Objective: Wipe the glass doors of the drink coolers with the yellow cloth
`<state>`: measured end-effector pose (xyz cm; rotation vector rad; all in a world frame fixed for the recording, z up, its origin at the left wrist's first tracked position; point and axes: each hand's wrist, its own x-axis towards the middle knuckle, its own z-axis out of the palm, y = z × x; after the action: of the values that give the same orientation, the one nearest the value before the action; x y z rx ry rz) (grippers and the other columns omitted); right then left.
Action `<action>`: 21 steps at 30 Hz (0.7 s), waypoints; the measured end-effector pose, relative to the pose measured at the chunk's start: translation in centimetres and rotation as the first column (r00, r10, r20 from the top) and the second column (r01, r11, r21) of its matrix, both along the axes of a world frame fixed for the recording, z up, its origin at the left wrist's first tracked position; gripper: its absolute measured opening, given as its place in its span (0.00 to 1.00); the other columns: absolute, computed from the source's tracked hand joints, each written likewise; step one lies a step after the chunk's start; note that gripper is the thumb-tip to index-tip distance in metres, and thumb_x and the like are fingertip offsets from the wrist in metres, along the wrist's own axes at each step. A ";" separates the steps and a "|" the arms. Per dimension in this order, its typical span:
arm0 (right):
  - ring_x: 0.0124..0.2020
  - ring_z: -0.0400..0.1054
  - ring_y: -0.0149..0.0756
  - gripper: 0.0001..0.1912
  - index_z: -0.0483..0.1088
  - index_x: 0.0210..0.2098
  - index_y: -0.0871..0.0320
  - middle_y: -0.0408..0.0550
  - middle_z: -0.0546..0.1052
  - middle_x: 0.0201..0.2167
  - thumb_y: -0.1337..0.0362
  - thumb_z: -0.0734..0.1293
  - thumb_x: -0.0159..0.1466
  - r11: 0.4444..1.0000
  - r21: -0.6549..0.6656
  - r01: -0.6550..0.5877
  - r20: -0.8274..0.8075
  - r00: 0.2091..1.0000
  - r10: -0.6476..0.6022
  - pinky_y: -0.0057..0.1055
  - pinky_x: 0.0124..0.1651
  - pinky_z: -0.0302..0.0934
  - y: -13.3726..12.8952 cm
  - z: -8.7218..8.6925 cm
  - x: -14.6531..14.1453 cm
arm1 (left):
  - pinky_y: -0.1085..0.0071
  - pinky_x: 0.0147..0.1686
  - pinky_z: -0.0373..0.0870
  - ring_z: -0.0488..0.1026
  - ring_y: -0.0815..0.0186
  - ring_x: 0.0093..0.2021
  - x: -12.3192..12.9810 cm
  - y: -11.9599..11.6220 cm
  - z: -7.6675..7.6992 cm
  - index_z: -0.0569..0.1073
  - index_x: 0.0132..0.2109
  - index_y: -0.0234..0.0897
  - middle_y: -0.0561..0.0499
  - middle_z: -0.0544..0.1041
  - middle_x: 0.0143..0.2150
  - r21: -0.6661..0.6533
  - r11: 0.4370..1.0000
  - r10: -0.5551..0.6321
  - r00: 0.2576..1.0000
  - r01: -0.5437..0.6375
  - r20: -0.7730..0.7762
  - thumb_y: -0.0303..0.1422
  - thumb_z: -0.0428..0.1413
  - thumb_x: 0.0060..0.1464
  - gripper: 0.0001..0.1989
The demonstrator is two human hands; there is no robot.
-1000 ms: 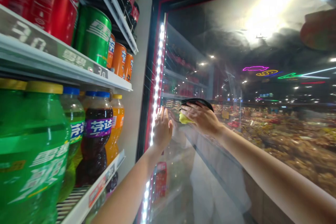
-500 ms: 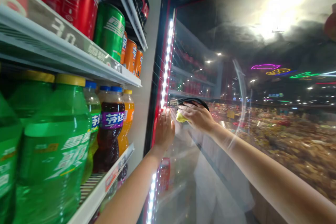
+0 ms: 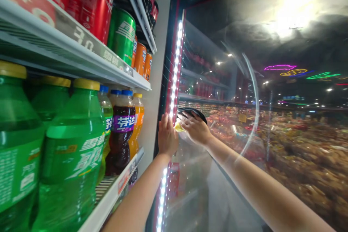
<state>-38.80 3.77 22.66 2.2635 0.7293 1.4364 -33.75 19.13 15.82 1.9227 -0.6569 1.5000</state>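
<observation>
My right hand presses a cloth against the glass door of a drinks fridge. Yellow shows at the cloth's lower left, and a black patch curves above my fingers; I cannot tell whether both are one piece. My left hand lies just left of it on the door's edge, over the lit LED strip. Its fingers point up, stretched out and flat, with nothing in them. The two hands are close together.
On the left, fridge shelves hold red cans, a green can, orange cans and large green bottles. Dark purple and orange bottles stand farther in. Curved streaks mark the glass.
My right hand has slid left across the glass with the cloth, closer to the LED strip and my left hand. My left hand stays at the door's edge. The view has shifted slightly.
</observation>
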 end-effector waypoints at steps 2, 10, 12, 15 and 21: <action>0.68 0.62 0.43 0.21 0.70 0.62 0.52 0.46 0.70 0.66 0.70 0.61 0.72 0.998 0.048 0.034 0.032 0.999 -0.036 0.49 0.71 0.53 -1.1 2.1 -1.2 | 0.46 0.71 0.54 0.49 0.51 0.76 -0.3 0.2 0.2 0.51 0.73 0.33 0.32 0.57 0.74 0.007 1.000 -0.003 1.000 0.003 0.008 0.23 0.44 0.62 0.33; 0.71 0.56 0.46 0.23 0.65 0.66 0.54 0.47 0.64 0.70 0.69 0.57 0.73 0.984 0.122 0.129 0.087 0.986 -0.140 0.54 0.72 0.48 -0.8 3.4 -1.7 | 0.46 0.71 0.54 0.50 0.49 0.75 -0.9 -0.6 0.8 0.53 0.70 0.26 0.28 0.57 0.73 0.028 1.000 0.004 1.000 -0.004 -0.005 0.22 0.44 0.63 0.29; 0.70 0.59 0.43 0.22 0.67 0.64 0.51 0.44 0.67 0.68 0.68 0.59 0.73 0.994 -0.010 0.108 0.027 0.994 -0.107 0.49 0.71 0.50 -1.8 -0.3 -2.8 | 0.46 0.71 0.55 0.50 0.50 0.75 -0.9 -1.3 0.5 0.52 0.71 0.28 0.29 0.58 0.73 0.014 0.999 -0.033 0.999 0.033 0.001 0.23 0.45 0.63 0.30; 0.68 0.61 0.41 0.22 0.68 0.63 0.50 0.43 0.69 0.67 0.68 0.61 0.72 0.988 -0.092 0.127 0.009 0.992 -0.127 0.45 0.70 0.52 -4.3 -1.7 -5.5 | 0.47 0.71 0.56 0.51 0.51 0.75 -1.1 -2.4 0.5 0.52 0.71 0.31 0.32 0.59 0.73 0.014 0.997 -0.076 0.996 0.075 0.052 0.24 0.46 0.62 0.32; 0.72 0.54 0.50 0.26 0.62 0.68 0.55 0.48 0.64 0.70 0.67 0.60 0.72 0.945 0.210 0.249 0.194 0.937 -0.290 0.55 0.71 0.47 -7.1 6.1 -9.1 | 0.50 0.71 0.57 0.50 0.54 0.75 -2.8 -5.3 1.9 0.52 0.72 0.32 0.35 0.59 0.73 0.037 0.993 -0.119 0.974 0.114 0.192 0.24 0.44 0.63 0.31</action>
<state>-47.93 -3.30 28.80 2.1778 0.2120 1.6377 -36.55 13.88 17.70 1.7374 -0.8634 1.6242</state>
